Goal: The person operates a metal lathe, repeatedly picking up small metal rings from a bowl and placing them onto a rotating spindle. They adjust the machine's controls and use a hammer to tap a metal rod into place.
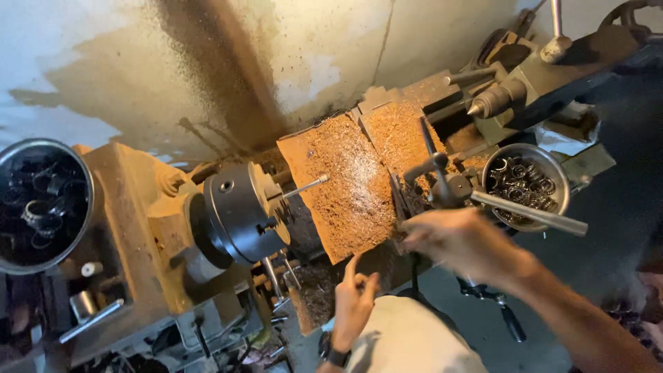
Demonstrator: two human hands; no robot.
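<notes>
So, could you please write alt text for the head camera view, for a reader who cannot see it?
A person's right hand, motion-blurred, reaches the handles of a grimy metal lathe, while the left hand hovers empty below a board covered in brown shavings. A dark steel chuck sits left; a round metal bowl of rings right.

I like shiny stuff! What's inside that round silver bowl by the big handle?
The silver bowl holds a heap of small metal rings. A lever handle crosses its lower edge, hiding what lies there and the bowl's bottom.
</notes>
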